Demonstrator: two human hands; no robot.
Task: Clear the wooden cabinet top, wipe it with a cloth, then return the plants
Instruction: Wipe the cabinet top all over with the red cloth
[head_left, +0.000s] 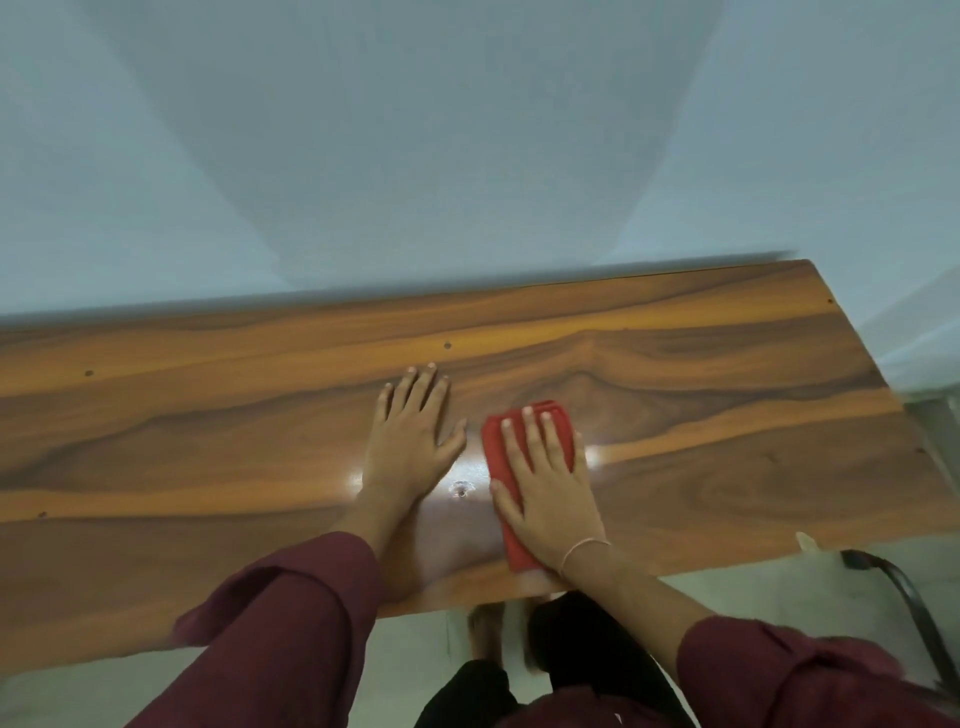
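The wooden cabinet top (701, 395) runs across the view, glossy with dark and orange grain, and nothing stands on it. My right hand (545, 483) lies flat on a folded red cloth (501, 457), pressing it onto the wood near the middle of the top. My left hand (410, 436) rests flat beside it on the bare wood, fingers spread, holding nothing. No plants are in view.
A pale blue-grey wall (467, 156) rises right behind the cabinet. The top's right end (883, 374) is in view. A dark strap or cable (904, 592) hangs by the front right corner above the light floor (753, 587).
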